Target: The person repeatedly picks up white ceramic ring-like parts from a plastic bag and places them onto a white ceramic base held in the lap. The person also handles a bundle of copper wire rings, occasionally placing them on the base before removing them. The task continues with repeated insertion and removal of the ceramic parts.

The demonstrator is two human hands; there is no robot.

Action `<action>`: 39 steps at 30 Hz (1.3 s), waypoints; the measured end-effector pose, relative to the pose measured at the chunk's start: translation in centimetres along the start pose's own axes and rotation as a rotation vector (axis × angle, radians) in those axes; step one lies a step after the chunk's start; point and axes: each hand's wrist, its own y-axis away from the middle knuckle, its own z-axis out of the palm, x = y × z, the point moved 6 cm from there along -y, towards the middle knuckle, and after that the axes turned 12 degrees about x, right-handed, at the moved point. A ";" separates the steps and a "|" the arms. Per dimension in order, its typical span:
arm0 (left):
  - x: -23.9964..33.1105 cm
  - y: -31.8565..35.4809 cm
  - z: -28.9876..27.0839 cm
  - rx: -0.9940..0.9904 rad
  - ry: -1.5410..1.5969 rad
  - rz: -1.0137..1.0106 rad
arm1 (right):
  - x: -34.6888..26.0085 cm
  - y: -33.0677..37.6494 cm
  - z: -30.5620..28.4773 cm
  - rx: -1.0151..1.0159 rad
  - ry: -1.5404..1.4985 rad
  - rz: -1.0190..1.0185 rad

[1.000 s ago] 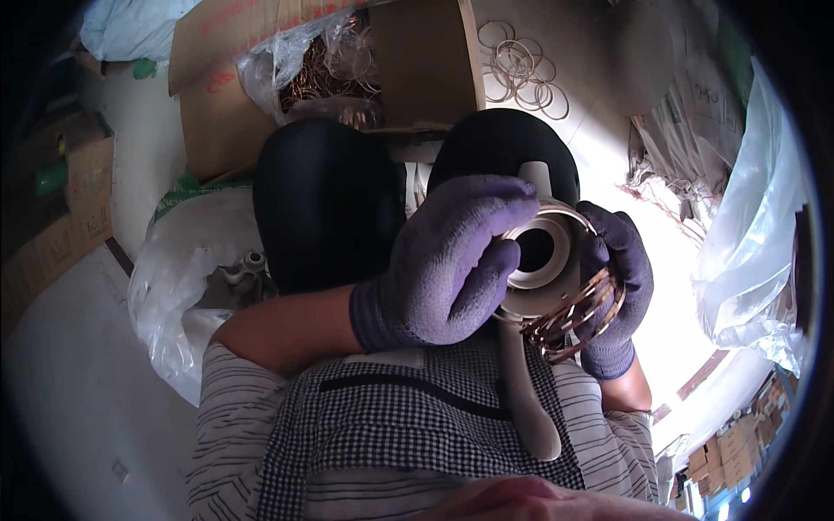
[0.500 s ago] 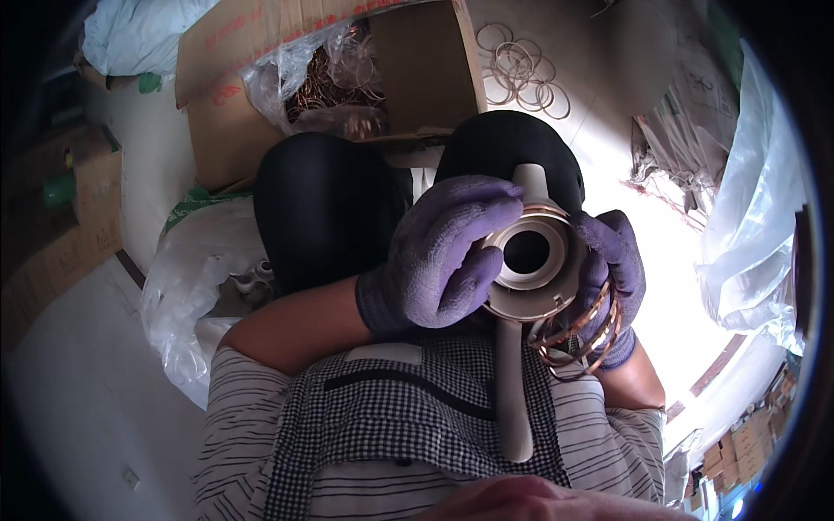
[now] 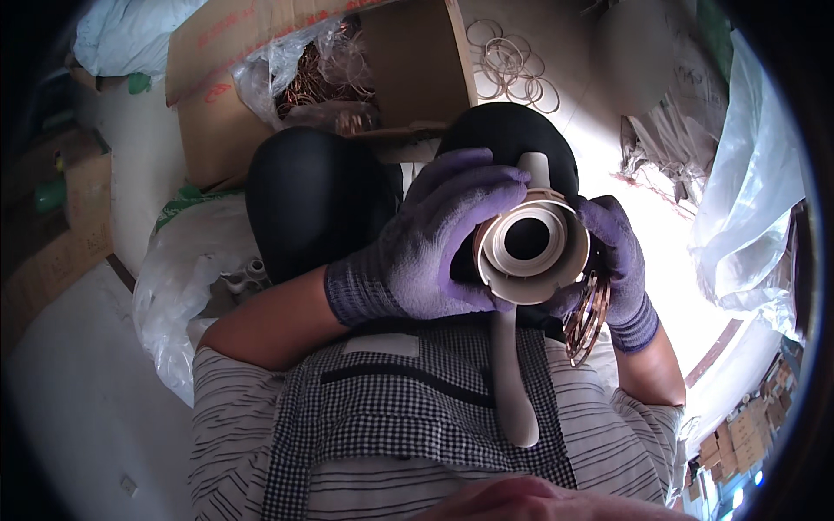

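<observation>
In front of my lap is a round beige housing with a dark central hole, a short stub at its far side and a long curved handle pointing back at my apron. My left hand, in a purple knit glove, grips its left side, fingers at the top edge and thumb below. A copper-coloured ring shows partly around the housing's outside. My right hand, gloved alike, has its fingertips at the right rim. From that hand hangs a bunch of copper-coloured rings; how the fingers hold them is partly hidden.
Beyond my knees stands an open cardboard box with a plastic liner and many copper-coloured rings. Pale rings lie on the floor beside it. A clear bag with small parts is at left; plastic sheeting hangs at right.
The housing has tipped so its opening faces up more squarely. My left hand has spread wider around it. The rings hanging from my right hand have swung closer together and to the right.
</observation>
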 end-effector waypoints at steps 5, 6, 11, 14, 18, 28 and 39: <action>-0.6 0.0 -0.1 0.023 -0.011 0.030 | 1.0 -0.1 0.2 -0.070 0.076 -0.169; -1.2 -0.2 -0.1 0.072 -0.028 0.079 | 1.4 -0.7 0.3 -0.087 0.074 -0.168; -2.9 0.2 0.3 0.017 -0.112 0.051 | 2.5 -1.0 1.4 -0.112 0.160 -0.233; -2.9 0.0 -0.2 0.029 -0.167 0.006 | 2.5 -1.7 1.8 -0.067 0.153 -0.295; -2.4 -0.3 -0.1 0.082 -0.198 0.019 | 2.0 -1.2 2.9 -0.043 0.154 -0.122; -1.0 -0.4 -0.1 -0.044 0.718 -0.407 | -2.7 -2.7 2.1 0.068 0.109 -0.209; 0.2 4.8 2.0 0.026 0.967 -0.616 | -5.2 1.6 1.6 0.191 0.071 -0.134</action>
